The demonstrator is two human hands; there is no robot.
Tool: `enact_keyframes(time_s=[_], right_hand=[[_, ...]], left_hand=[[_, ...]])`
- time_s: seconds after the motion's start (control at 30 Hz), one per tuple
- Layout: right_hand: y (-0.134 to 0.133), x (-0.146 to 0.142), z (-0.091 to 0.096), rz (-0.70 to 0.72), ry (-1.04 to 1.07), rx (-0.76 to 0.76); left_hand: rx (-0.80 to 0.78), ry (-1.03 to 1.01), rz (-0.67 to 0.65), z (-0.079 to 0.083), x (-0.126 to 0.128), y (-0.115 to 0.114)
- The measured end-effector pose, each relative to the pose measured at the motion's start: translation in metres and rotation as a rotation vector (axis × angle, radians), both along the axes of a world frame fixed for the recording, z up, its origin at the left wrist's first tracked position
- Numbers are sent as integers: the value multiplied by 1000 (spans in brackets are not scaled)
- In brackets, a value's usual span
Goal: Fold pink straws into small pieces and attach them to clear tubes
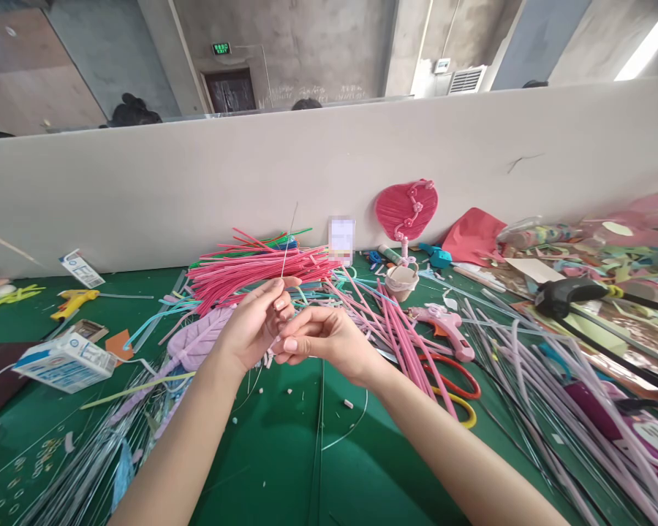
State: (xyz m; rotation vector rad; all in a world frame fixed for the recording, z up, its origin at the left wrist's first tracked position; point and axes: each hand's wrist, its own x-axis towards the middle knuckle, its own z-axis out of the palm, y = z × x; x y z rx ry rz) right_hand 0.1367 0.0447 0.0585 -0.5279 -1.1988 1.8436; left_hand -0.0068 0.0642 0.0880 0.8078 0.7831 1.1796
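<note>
A pale partition [169,212] runs behind the green desk [241,482], with concrete walls beyond and craft stuff crowding both sides. I have the left hand [257,321] pinched narrow, seemingly on a thin wire [289,241] that stands up from its fingertips, over the middle of the desk and in front of the pink stems [257,274]. The right hand [329,340] meets it just below, thumb and fingers drawn together; I cannot tell what, if anything, sits between them, as the fingers hide it.

To do this well, I'd keep the left pinch light but steady, since so fine a wire probably bends easily. I'd let the right fingertips do the small adjusting, working close to the pinch, and hold the wire's free end well away from the stems, where it could snag.
</note>
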Motion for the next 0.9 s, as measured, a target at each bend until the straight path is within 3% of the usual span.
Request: enact_keyframes(time_s=[0.27,0.9], right_hand=[[-3,2,3,48,7,-9],[-1,2,2,52,-38,41]], left_hand=[[32,41,-30,-2,1,-1],[65,223,89,-7,-5,6]])
